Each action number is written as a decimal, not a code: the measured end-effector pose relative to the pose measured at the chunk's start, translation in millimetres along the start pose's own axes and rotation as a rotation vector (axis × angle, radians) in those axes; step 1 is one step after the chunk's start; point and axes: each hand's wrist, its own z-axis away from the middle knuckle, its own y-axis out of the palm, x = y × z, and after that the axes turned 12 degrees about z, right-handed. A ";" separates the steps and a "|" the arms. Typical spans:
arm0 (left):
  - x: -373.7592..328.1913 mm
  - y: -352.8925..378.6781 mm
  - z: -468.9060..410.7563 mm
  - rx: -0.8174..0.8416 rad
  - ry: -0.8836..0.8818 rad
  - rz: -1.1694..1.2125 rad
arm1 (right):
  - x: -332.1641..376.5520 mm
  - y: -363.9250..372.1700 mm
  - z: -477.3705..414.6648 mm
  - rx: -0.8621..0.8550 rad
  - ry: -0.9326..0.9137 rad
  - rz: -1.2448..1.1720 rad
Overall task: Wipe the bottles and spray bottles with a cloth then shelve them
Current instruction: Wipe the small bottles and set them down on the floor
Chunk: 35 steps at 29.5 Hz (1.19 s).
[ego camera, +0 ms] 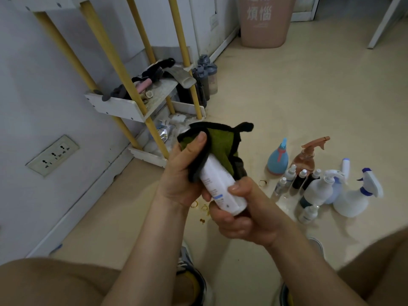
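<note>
The white bottle [220, 186] is held tilted above the floor [287, 96], mid-frame, with its base toward 5 o'clock. The right hand [245, 213] curls round that base. The left hand [183, 173] pinches the green cloth [220, 140] over the upper end, thumb on top. To wipe well, I judge the right hand should turn the bottle while the cloth slides down its whole length. More bottles and spray bottles [318, 191] stand on the floor at 3 o'clock, and the shelf [123, 108] is at 11 o'clock.
</note>
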 end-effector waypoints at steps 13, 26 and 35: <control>4.5 19.1 -10.9 -0.628 0.411 -0.948 | 10.2 12.3 15.0 -1.052 -0.029 1.610; 7.5 -1.2 -1.4 -0.477 0.053 0.120 | 1.3 8.3 21.8 -0.261 0.021 -0.168; 5.7 3.8 3.4 -0.753 0.440 -0.425 | 7.2 34.4 22.4 -0.524 0.084 0.297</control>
